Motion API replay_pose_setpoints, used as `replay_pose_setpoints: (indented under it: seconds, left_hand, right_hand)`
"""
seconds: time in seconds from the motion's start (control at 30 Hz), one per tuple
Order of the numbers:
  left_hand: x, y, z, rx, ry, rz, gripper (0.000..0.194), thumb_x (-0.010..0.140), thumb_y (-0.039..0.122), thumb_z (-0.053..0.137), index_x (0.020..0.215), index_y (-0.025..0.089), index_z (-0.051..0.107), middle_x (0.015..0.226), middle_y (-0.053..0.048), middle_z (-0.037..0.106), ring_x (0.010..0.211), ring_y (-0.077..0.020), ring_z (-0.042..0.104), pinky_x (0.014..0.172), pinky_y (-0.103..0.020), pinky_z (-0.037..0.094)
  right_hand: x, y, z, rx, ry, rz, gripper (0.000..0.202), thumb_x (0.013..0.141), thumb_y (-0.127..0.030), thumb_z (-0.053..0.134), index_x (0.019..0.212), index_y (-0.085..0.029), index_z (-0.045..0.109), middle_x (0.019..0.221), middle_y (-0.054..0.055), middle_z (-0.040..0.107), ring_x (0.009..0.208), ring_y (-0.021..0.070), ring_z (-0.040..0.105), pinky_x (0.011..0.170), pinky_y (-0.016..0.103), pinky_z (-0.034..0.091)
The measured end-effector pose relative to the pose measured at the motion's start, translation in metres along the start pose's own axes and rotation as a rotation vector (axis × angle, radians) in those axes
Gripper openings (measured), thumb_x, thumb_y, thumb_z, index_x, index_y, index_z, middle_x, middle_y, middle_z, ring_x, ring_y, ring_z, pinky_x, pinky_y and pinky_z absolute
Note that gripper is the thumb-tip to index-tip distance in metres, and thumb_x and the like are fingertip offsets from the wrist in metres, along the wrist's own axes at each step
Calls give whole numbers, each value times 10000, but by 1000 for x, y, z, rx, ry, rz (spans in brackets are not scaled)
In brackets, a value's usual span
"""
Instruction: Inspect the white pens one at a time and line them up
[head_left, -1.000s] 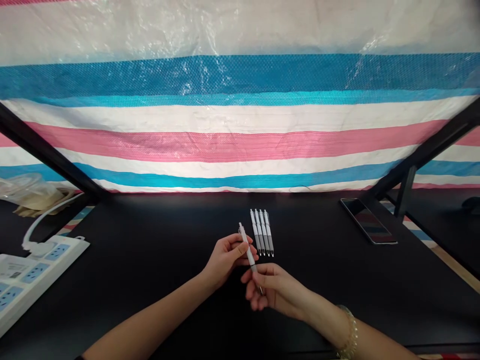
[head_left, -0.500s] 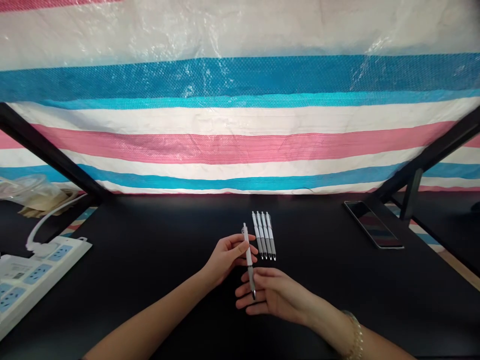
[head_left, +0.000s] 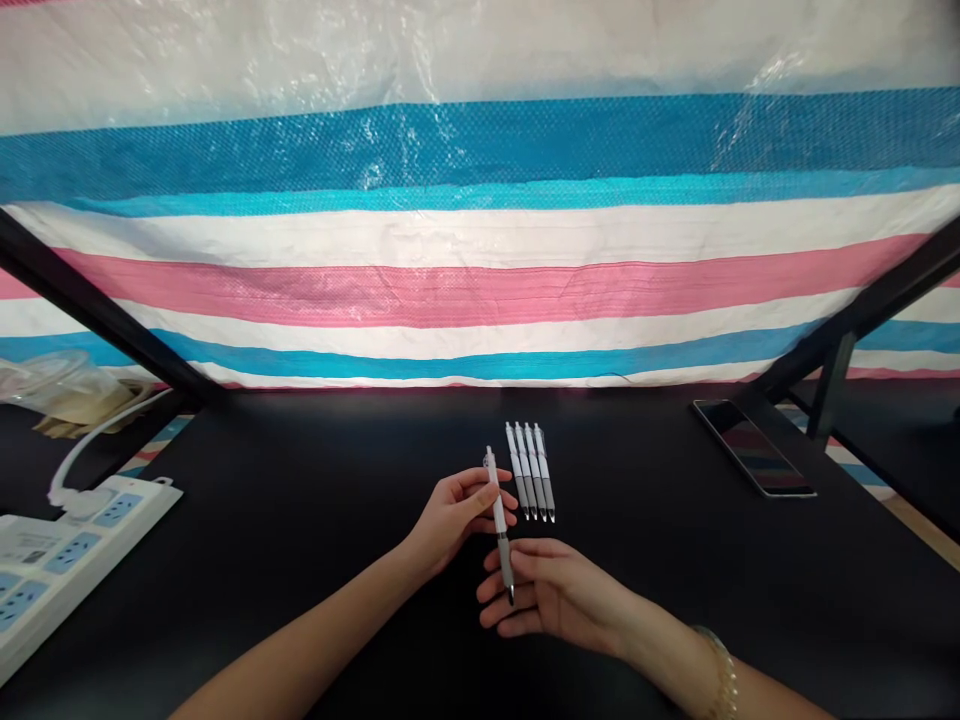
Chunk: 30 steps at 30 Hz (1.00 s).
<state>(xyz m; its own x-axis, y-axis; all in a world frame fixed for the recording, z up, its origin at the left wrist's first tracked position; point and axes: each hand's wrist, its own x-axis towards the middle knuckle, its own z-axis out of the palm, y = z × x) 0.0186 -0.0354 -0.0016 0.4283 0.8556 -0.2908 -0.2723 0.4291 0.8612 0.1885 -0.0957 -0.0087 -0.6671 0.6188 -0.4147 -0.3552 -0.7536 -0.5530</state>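
Observation:
My left hand [head_left: 455,517] grips the white upper barrel of a pen [head_left: 499,515] between thumb and fingers. The pen slants, with its clip end up and its grey grip and silver tip toward me. Around the grey lower part is my right hand [head_left: 551,590], its thumb and index finger at the grip and its other fingers spread loosely. Just beyond my hands, several matching white and grey pens [head_left: 531,470] lie side by side on the black table [head_left: 337,450], tips toward me.
A phone [head_left: 752,448] lies at the right back. On the left sit a white power strip [head_left: 82,550] with a plugged cable and a clear plastic bag [head_left: 75,390]. Black frame bars slope at both sides, before a striped sheet [head_left: 480,235].
My right hand has shifted very slightly right and toward me, and the pen's tip has moved a little with it. The left hand keeps its grip on the pen.

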Motion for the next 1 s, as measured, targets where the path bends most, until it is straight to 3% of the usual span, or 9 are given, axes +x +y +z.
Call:
replay_pose_setpoints:
  seconds: [0.23, 0.3, 0.43, 0.57, 0.7, 0.83, 1.0]
  left_hand:
    - [0, 1, 0, -1, 17, 8, 334, 774, 333, 729, 1022, 116, 673, 807, -89, 710, 687, -167, 676, 611, -243, 529]
    - [-1, 1, 0, 5, 20, 12, 331, 775, 335, 727, 1019, 117, 675, 810, -90, 711, 693, -170, 677, 614, -245, 530]
    - [0, 0, -1, 7, 27, 11, 328, 782, 339, 720, 1020, 119, 671, 807, -86, 710, 693, -169, 678, 612, -243, 529]
    - [1, -1, -3, 4, 19, 14, 331, 788, 339, 715, 1026, 115, 666, 815, -90, 710, 705, -172, 682, 618, -244, 532]
    - [0, -2, -2, 10, 24, 10, 328, 795, 339, 707, 1035, 119, 666, 822, -89, 711, 708, -168, 682, 620, -240, 532]
    - [0, -1, -2, 2, 29, 13, 330, 788, 342, 715, 1026, 118, 670, 820, -89, 713, 707, -168, 684, 615, -234, 532]
    - [4, 6, -9, -59, 109, 54, 329, 757, 333, 750, 1002, 126, 678, 789, -70, 712, 682, -150, 676, 627, -231, 539]
  right_hand:
    - [0, 0, -1, -21, 2, 20, 399, 782, -384, 703, 1015, -87, 571, 954, 146, 682, 877, 262, 693, 812, 388, 481]
    - [0, -1, -1, -29, 12, 8, 369, 759, -327, 732, 996, -93, 572, 933, 132, 689, 879, 260, 692, 815, 383, 481]
    - [0, 0, -2, 8, -12, 14, 423, 799, -350, 686, 1113, -99, 554, 1026, 162, 678, 924, 286, 684, 823, 400, 481]
    - [-1, 0, -3, -11, 14, -1, 323, 789, -310, 702, 994, -91, 584, 920, 124, 694, 899, 267, 689, 810, 375, 492]
    - [-2, -1, -2, -20, -41, 14, 372, 803, -320, 685, 1078, -99, 569, 1002, 139, 681, 908, 267, 690, 777, 360, 509]
    - [1, 2, -4, -83, -59, 72, 300, 752, -288, 727, 911, -84, 575, 816, 99, 691, 761, 218, 711, 635, 248, 509]
    - [4, 7, -7, -135, -69, 103, 299, 701, -263, 756, 844, -107, 545, 706, 55, 686, 640, 181, 701, 514, 189, 486]
